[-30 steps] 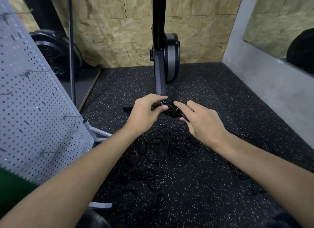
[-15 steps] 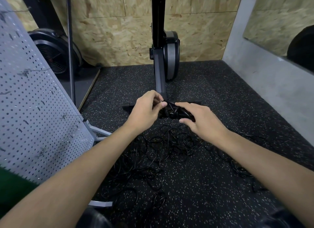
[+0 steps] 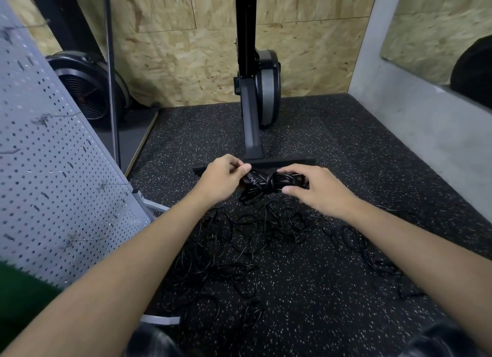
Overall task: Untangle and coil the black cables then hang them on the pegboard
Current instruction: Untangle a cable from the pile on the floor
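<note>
Speckled rubber floor [image 3: 332,316] w/ cables [image 3: 266,223]; OSB wall [image 3: 186,50].

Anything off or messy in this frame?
Yes: loose black cables sprawl in a tangled heap across the speckled floor, loops crossing every way. Only one coiled bundle is gathered, gripped by the left hand and right hand. The pegboard hooks in view hold no cables.

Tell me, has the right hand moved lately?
Yes, slightly: the right hand drew its fingertips rightward, away from the machine post, curling onto the cable bundle.
</note>
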Demonstrator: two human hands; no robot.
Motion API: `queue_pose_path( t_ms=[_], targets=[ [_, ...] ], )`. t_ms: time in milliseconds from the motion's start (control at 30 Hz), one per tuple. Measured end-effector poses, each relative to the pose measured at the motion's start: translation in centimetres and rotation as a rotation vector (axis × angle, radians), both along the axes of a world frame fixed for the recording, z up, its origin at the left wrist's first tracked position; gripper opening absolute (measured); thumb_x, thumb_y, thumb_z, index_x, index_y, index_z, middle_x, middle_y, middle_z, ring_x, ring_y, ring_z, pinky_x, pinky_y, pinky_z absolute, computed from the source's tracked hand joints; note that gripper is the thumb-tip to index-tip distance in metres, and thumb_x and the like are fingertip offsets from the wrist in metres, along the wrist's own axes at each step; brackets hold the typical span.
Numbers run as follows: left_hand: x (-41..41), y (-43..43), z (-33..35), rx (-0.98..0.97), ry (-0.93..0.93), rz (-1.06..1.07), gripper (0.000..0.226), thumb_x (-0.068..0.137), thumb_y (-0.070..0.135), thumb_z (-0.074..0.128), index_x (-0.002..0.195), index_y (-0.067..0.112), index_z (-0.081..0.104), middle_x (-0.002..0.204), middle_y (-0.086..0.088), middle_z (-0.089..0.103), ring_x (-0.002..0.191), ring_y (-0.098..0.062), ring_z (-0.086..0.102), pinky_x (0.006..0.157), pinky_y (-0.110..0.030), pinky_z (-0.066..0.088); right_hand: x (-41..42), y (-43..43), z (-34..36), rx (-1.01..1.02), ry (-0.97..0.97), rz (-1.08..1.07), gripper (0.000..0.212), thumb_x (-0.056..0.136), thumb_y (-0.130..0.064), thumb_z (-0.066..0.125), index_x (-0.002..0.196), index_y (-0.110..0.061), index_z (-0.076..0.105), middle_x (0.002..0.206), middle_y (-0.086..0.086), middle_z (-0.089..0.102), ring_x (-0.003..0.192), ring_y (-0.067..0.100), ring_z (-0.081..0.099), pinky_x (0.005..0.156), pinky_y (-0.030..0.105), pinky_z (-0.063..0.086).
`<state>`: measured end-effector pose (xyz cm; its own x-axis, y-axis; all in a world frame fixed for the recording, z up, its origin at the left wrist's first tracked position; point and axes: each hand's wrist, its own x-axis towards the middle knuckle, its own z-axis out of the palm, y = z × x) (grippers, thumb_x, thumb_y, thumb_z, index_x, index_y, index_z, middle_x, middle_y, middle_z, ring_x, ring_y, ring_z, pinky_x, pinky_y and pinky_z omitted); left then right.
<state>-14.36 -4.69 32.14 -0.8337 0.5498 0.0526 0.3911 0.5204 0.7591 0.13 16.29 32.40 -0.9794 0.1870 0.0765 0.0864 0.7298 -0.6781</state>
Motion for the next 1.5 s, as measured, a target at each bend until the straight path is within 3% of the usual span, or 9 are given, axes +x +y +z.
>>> queue_pose_path(
  t_ms=[133, 333, 500, 667, 833, 933, 1100, 1400, 1500],
  targets=[
    [0.3, -0.9, -0.5, 0.034, -0.142, -0.054, 0.024, 0.102, 0.043, 0.063, 0.100, 0.019, 0.067, 0.086, -0.005, 0.078, 0.069, -0.012, 0.063, 0.074, -0.033, 0.050, 0.1, 0.5, -0.2, -0.337, 0.008, -0.062, 0.042, 0.085, -0.017, 0.087, 0.121, -0.031, 0.072, 0.106, -0.006, 0.077, 0.085, 0.021, 0.079, 0.085, 0.039, 0.064],
    [0.3, -1.4, -1.7, 0.089, -0.429, -0.026, 0.034, 0.098, 0.053, 0.066, 0.113, 0.022, 0.069, 0.119, -0.003, 0.074, 0.109, -0.024, 0.072, 0.100, -0.052, 0.058, 0.1, 0.2, 0.4, -0.637, 0.026, -0.081, 0.032, 0.088, -0.009, 0.083, 0.118, -0.013, 0.075, 0.109, 0.006, 0.080, 0.100, 0.021, 0.077, 0.082, 0.033, 0.065],
    [1.3, -1.6, -1.0, 0.023, -0.254, -0.209, 0.050, 0.085, 0.074, 0.067, 0.124, 0.044, 0.065, 0.128, 0.022, 0.066, 0.123, 0.001, 0.060, 0.115, -0.039, 0.043, 0.0, 0.2, 0.4, -0.722, 0.042, -0.143, 0.021, 0.091, -0.008, 0.080, 0.112, -0.007, 0.076, 0.102, 0.007, 0.081, 0.088, 0.022, 0.078, 0.078, 0.030, 0.066],
    [2.3, -1.6, -1.9, -0.198, 0.129, -0.354, 0.090, 0.070, 0.067, 0.086, 0.147, 0.046, 0.043, 0.146, 0.022, 0.047, 0.138, -0.006, 0.044, 0.115, -0.034, 0.037, -0.2, 0.5, 0.6, -0.834, 0.063, -0.226, 0.015, 0.091, -0.007, 0.079, 0.105, -0.002, 0.077, 0.101, 0.014, 0.081, 0.093, 0.028, 0.078, 0.083, 0.035, 0.065],
    [2.4, -1.3, -1.4, -0.180, 0.299, -0.290, 0.078, 0.077, 0.073, 0.072, 0.144, 0.039, 0.052, 0.146, 0.019, 0.049, 0.140, -0.005, 0.043, 0.120, -0.042, 0.035, -0.1, 0.3, 0.6, -0.827, 0.057, -0.162, 0.022, 0.088, -0.003, 0.080, 0.109, -0.004, 0.077, 0.103, 0.010, 0.081, 0.098, 0.024, 0.078, 0.080, 0.029, 0.065],
    [3.3, -0.7, -0.3, -0.067, 0.138, -0.295, 0.063, 0.090, 0.059, 0.072, 0.147, 0.038, 0.055, 0.137, 0.014, 0.065, 0.128, 0.001, 0.057, 0.111, -0.030, 0.045, -0.1, -0.1, 0.6, -0.741, 0.044, -0.083, 0.032, 0.086, -0.001, 0.082, 0.116, -0.008, 0.075, 0.105, 0.008, 0.081, 0.097, 0.023, 0.078, 0.081, 0.030, 0.065],
    [2.8, -0.1, -0.4, 0.106, 0.030, -0.264, 0.043, 0.097, 0.028, 0.074, 0.140, 0.025, 0.066, 0.123, 0.009, 0.075, 0.116, 0.001, 0.067, 0.110, -0.037, 0.051, -0.3, -0.8, 0.9, -0.716, 0.044, -0.050, 0.044, 0.082, -0.002, 0.086, 0.122, -0.011, 0.070, 0.103, 0.009, 0.081, 0.095, 0.025, 0.079, 0.078, 0.031, 0.065],
    [2.2, -0.6, -0.7, 0.095, -0.206, -0.280, 0.013, 0.095, 0.028, 0.076, 0.100, 0.017, 0.081, 0.084, 0.011, 0.075, 0.071, -0.001, 0.064, 0.072, -0.020, 0.047, -0.4, -1.4, 0.4, -0.681, 0.043, -0.029, 0.036, 0.082, -0.009, 0.088, 0.115, -0.011, 0.075, 0.106, 0.011, 0.078, 0.092, 0.023, 0.078, 0.078, 0.033, 0.065],
    [2.0, -1.0, -0.8, 0.100, -0.236, -0.269, 0.017, 0.092, 0.030, 0.080, 0.093, 0.012, 0.079, 0.081, 0.004, 0.072, 0.073, -0.008, 0.061, 0.074, -0.026, 0.047, -0.4, -1.5, 0.3, -0.665, 0.052, -0.036, 0.038, 0.081, -0.011, 0.089, 0.117, -0.011, 0.075, 0.111, 0.012, 0.074, 0.092, 0.017, 0.077, 0.078, 0.032, 0.065]
  ],
)
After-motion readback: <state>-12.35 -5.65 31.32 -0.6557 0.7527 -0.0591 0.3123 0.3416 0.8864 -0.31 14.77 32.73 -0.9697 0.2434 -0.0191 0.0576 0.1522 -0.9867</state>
